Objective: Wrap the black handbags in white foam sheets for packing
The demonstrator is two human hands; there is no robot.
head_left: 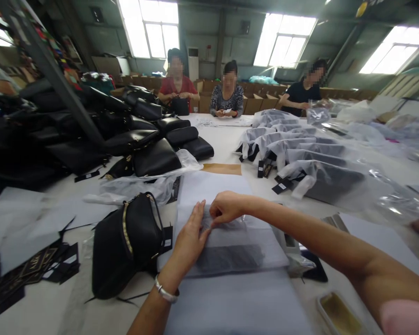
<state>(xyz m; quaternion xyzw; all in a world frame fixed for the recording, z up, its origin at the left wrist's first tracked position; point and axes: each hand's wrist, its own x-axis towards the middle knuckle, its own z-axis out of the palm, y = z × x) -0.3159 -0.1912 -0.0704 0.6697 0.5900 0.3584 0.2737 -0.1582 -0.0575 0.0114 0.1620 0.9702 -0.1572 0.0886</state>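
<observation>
In front of me lies a flat packet in translucent white wrapping (237, 239), with a dark shape showing through its near part. My left hand (191, 235) rests on its left side, fingers stretched out and flat. At its upper part is my right hand (227, 208), closed, with fingers curled down against the wrapping; what is pinched there is too hidden to make out. The packet lies on white paper sheets (230, 302). Left of my left hand stands a black handbag (125, 246) with a gold chain trim and a hang tag.
Black handbags (153, 158) are piled at the left. Several bags in white wrapping (310, 163) lie in a row at the right. Black tags (38, 270) are scattered at lower left; a small dish (340, 314) sits at lower right. Several people work across the table.
</observation>
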